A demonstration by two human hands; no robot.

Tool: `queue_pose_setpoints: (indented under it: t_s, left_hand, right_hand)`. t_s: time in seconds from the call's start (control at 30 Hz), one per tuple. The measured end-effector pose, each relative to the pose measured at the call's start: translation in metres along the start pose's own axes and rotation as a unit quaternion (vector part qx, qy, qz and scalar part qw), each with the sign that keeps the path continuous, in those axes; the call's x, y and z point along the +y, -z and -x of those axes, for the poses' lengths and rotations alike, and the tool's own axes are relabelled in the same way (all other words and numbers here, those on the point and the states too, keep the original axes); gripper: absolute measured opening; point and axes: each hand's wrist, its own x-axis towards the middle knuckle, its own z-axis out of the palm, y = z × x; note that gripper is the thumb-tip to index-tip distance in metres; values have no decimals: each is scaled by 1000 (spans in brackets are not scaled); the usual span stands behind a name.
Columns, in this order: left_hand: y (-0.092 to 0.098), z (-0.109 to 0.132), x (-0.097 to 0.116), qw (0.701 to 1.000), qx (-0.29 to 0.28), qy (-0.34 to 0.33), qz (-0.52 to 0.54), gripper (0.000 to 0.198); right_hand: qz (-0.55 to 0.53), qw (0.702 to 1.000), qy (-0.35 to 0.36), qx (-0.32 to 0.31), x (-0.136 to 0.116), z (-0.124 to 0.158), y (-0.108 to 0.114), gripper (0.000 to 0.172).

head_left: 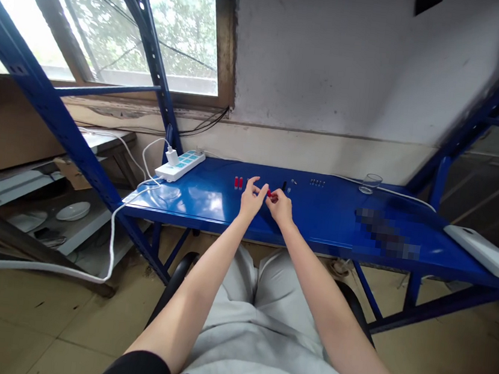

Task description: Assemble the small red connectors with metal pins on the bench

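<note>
Just over the front part of the blue table (210, 206), my two hands meet at a small red piece (269, 194). The thumb and fingertips of my right hand (280, 206) pinch it. My left hand (252, 201) is curled, its thumb tip beside the red piece; what its fingers grip, if anything, is too small to make out. Left of my hands stand two short red cylinders (238, 182) with pale ends. Behind my right hand is a small black stick-like piece (284, 186), with a tiny clear piece (289, 190) beside it.
Several tiny clear pieces (317, 183) form a row toward the back. A drinking glass (370, 184) stands at the back right. On the left lies a white power strip (182, 165) with a plugged-in cable. A white flat device (489, 253) is at the right; a pixelated object (384, 233) lies nearer.
</note>
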Motion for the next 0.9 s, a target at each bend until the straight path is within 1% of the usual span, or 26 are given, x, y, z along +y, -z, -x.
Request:
queue_pose_setpoints:
  t_s: [0.1,0.17,0.27,0.4,0.53,0.63,0.77,0.83,0.9]
  left_hand:
    - [-1,2,1,998,-16,-56,-32,40]
    - [0,2,-1,997,-20,-64,-34,36]
    - [1,-1,-6,998,-30,-55,-23,30]
    - [2,-7,-16,999,-37,-29,-9,22]
    - [1,-11,-21,999,-45,-6,14,24]
    - [1,-11,-22,997,-63,14,30,26]
    - [1,-11,-21,995,-88,28,46,28]
    - [1,-11,-20,994,-92,30,48,28]
    - [1,-11,-20,995,-86,34,49,28]
  right_hand:
    - [1,1000,2,25,0,4,1,11]
    - [5,1000,9,25,-1,5,2,10]
    - [13,1000,13,18,-1,5,2,8]
    - [3,999,25,25,1,5,2,9]
    - [-28,999,19,34,1,5,4,14]
    - [-47,998,0,49,-1,5,6,18]
    - [-81,995,-3,66,-5,6,9,19]
    - [-94,994,-13,62,-5,6,10,22]
    - [-110,993,-30,43,-5,6,10,24]
